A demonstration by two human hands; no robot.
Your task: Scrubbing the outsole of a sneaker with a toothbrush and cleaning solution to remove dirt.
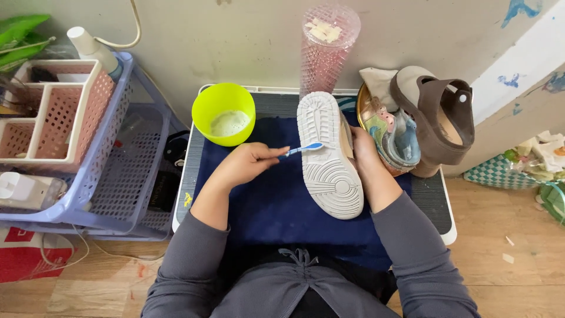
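My left hand (250, 162) grips a blue toothbrush (303, 148), whose head rests on the white ridged sole of a sneaker (328, 156). The sneaker is turned on its side, sole facing left, over a dark blue cloth (276, 206). My right hand (362, 150) holds the sneaker from its upper side, fingers partly hidden behind it. A lime green bowl (223, 113) with pale foamy liquid stands just beyond my left hand.
A small white-rimmed table (438, 206) carries the cloth. A colourful child's shoe (391, 138) and a brown shoe (438, 115) sit at the right. A pink textured tumbler (326, 50) stands behind. A blue-grey basket rack (112, 171) with a pink organiser (59, 112) stands on the left.
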